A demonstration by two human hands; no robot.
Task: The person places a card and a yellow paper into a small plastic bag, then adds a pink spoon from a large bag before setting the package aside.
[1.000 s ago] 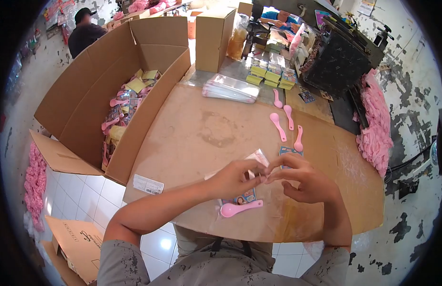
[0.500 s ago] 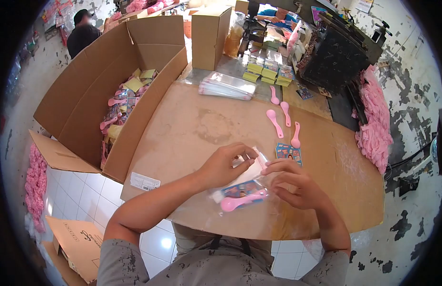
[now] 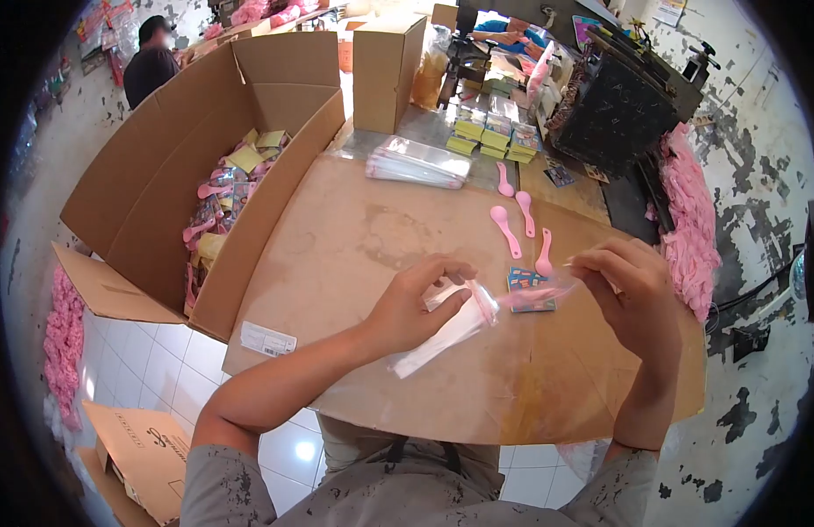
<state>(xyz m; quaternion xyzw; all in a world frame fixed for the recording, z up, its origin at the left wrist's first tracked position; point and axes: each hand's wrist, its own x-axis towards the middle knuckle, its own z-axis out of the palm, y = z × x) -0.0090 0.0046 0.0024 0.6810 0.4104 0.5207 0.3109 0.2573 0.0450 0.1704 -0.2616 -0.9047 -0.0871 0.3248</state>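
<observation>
My left hand curls its thumb and fingers round the upper end of a bundle of clear plastic bags, low over the cardboard-covered table. Off to the right, my right hand pinches the corner of a see-through packet, which is smeared by motion and shows pink inside. Beneath the packet lie blue printed cards. Just beyond them is a pink spoon, with several more pink spoons further back.
A large open carton with filled packets stands left. Clear sleeves, card stacks and an upright box are at the back. Dark machinery and pink material stand right. People work in the background.
My right hand has moved right and slightly up, away from my left. The packet with spoon and card has left the spot near the bundle's lower end; a blurred packet now trails from my right hand.
</observation>
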